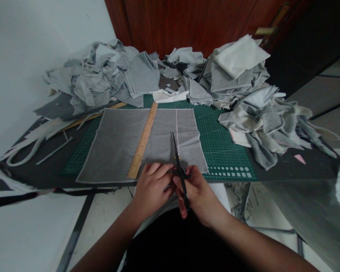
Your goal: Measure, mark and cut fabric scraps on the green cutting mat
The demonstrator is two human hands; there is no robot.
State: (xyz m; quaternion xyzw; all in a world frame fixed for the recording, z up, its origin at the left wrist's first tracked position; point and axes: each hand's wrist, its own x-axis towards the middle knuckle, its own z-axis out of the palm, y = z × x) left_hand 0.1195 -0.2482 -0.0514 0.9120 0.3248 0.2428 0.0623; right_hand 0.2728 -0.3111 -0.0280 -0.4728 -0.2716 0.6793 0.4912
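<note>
A rectangle of grey fabric (117,145) lies flat, with a pale line (176,124) running along its right part. My right hand (200,196) is closed around the handles of black scissors (178,162), whose narrow blades point away from me over the fabric, just left of that line. At the fabric's near edge, my left hand (155,187) has its fingers bent over the cloth, close beside the scissors; its thumb side is partly hidden. A wooden ruler (143,141) rests slantwise across the fabric, its near end left of my left hand.
Under the fabric is a green cutting mat (215,139) on a dark table (283,166). Heaped grey cloth (102,75) fills the back left, with more cloth piles (260,117) at the right. Another ruler (79,120) lies at the left. A door (187,22) stands behind.
</note>
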